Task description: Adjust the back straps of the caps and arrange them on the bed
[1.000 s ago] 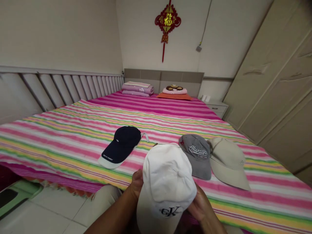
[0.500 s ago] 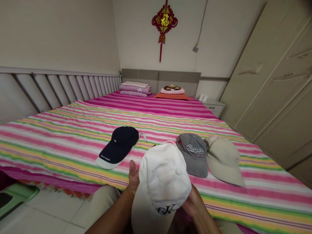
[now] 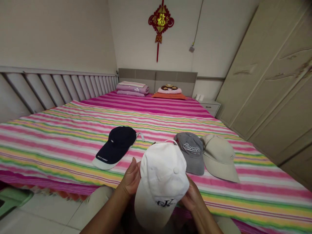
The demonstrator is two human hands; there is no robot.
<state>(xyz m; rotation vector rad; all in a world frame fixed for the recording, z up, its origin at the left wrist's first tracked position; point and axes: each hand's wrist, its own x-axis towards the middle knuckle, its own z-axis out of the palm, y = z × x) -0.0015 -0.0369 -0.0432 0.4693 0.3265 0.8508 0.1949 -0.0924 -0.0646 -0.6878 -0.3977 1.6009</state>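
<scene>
While the left hand [image 3: 130,178] and right hand [image 3: 192,195] hold a white cap [image 3: 162,178] between them, fingers curved against its sides, a gray cap [image 3: 190,152] lies just beyond on the striped bedspread [image 3: 48,152].

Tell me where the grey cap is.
In the head view, the grey cap lies on the striped bedspread right of centre, between the white cap held up in front and the beige cap.

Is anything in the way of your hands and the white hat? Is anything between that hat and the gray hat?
Nothing visible. Your left hand and right hand touch the white cap directly, and nothing shows between it and the gray cap, which lies just beyond it on the striped bedspread.
</scene>
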